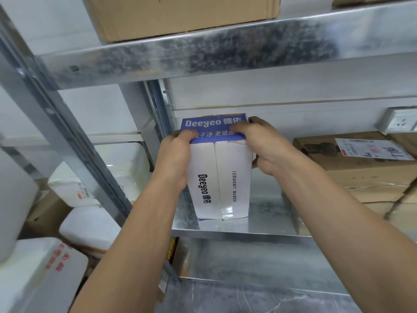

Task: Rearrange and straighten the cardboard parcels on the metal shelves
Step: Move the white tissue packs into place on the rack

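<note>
Both hands are clamped on the tall white cardboard parcel with the blue printed top (222, 177): my left hand (174, 159) on its left side, my right hand (264, 145) on the right, fingers curled over the top edge. It stands upright on the galvanised metal shelf (266, 213), near the front lip. I should slide it back squarely, keeping pressure even so it doesn't tip, well apart from the brown labelled cardboard box (352, 159).

Brown carton (180, 16) on upper shelf: top cut off by frame edge. Second carton (372, 0) at top right: only a sliver shows. Shipping label (372, 149) on right-hand parcel: print too small to read. Left hand (174, 159) palm hidden against white box (221, 177). Wall socket (402, 120) clipped at right edge.
</note>
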### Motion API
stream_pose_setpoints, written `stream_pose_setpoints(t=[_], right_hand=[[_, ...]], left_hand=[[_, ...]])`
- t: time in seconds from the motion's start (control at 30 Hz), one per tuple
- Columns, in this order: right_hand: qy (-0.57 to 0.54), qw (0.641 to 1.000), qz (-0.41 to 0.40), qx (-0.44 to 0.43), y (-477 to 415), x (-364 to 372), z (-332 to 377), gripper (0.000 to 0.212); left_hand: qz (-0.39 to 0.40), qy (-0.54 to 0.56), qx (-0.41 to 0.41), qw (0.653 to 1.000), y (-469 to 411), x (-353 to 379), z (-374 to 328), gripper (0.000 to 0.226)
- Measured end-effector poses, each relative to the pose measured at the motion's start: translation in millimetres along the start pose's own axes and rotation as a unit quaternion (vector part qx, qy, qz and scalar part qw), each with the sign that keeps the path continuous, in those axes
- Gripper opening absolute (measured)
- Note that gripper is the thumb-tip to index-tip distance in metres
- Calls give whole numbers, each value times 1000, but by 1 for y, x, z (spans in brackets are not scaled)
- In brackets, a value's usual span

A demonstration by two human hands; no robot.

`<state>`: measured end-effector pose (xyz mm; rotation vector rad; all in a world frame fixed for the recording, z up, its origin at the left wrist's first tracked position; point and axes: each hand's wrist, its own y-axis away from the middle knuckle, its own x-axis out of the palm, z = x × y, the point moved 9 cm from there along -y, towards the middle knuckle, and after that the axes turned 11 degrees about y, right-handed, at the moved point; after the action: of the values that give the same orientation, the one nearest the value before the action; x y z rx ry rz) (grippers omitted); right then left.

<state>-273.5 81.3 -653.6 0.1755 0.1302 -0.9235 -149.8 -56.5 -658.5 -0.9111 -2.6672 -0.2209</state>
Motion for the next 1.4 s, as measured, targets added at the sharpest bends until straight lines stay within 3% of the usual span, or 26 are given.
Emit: stream_pose_setpoints(t=[0.1, 0.2, 0.4, 0.57, 0.8, 0.93, 1.1, 1.23, 1.4], right_hand=[[1, 1000, 4, -3, 5, 0, 0, 11], [-12, 1000, 7, -7, 11, -1, -1, 8], [-48, 998, 37, -1, 22, -3, -6, 7], [-77, 997, 20, -4, 29, -14, -8, 14], [-179, 983, 14, -27, 44, -33, -17, 18], [-212, 976, 31, -32, 48, -43, -28, 19], [-237, 971, 12, -27, 44, -51, -42, 16], [-171, 981, -78, -49, 35, -69, -52, 5], [42, 980, -162, -112, 28, -82, -56, 18]], left_hand=[[-2, 2, -3, 1000, 2, -2, 3, 10], [6, 11, -12, 1000, 5, -2, 5, 27], [91, 74, -40, 992, 25, 5, 13, 42], [73, 107, -50, 990, 26, -8, 24, 58], [-42, -43, -191, 980, 30, -59, 104, 50], [-49, 1, -234, 971, 43, -69, 131, 33], [-51, 26, -198, 979, 37, -77, 124, 29], [-83, -30, -155, 984, 31, -94, 107, 29], [-103, -29, -102, 989, 21, -103, 82, 21]])
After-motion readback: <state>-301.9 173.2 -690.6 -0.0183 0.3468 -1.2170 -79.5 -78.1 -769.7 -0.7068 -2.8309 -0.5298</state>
